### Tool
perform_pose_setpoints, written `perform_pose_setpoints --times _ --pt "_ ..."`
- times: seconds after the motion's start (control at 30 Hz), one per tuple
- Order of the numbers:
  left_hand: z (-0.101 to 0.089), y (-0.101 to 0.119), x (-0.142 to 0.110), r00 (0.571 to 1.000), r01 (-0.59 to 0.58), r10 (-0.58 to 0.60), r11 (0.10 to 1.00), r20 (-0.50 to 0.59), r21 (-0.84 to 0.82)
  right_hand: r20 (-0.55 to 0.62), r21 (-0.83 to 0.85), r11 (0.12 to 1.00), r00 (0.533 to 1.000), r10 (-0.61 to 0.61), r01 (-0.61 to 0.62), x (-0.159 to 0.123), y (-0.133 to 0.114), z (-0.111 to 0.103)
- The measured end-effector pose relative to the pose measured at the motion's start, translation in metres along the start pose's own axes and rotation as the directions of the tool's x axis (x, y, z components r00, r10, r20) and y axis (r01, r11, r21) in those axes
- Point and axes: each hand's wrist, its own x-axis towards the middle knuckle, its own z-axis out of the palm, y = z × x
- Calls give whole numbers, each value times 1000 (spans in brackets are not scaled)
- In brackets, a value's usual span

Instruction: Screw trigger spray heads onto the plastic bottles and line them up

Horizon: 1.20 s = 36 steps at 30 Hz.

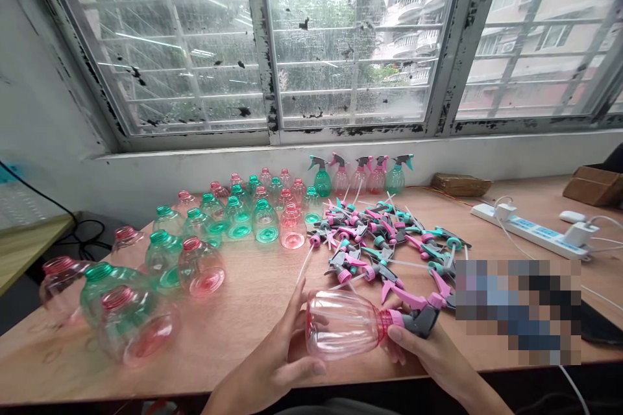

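Observation:
A clear pink spray bottle lies sideways in my two hands above the table's front part, its base to the left. My left hand cradles the base, fingers behind it and thumb below. At the neck, my right hand grips the pink collar of the trigger spray head, which sits on the bottle. Beyond my hands is a heap of loose trigger spray heads in pink, green and grey, some with white tubes. Several open pink and green bottles stand to the left.
At the back, by the wall, several bottles with spray heads stand in a row. A white power strip with cables lies to the right, near a brown packet and a cardboard box. A pixelated patch covers the table's right front.

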Motion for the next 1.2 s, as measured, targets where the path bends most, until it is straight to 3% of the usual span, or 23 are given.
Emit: perform_pose_setpoints --times 0.2,0.53,0.67,0.93,1.2 --pt "-3 1 -2 999 13 -9 992 -36 128 -9 47 999 1000 -14 15 0 1 -1" --pt "0 11 0 999 35 -36 995 17 95 -9 78 997 1000 -29 30 3 0 -1" --pt "-1 13 -1 998 69 -71 974 1 214 -36 79 997 999 -15 18 2 -1 0" --pt "1 11 0 998 -27 12 964 57 265 -26 69 997 999 -21 23 2 -1 0" --pt "2 14 -1 997 76 -72 947 -24 313 -49 49 999 999 -4 7 1 -3 2"
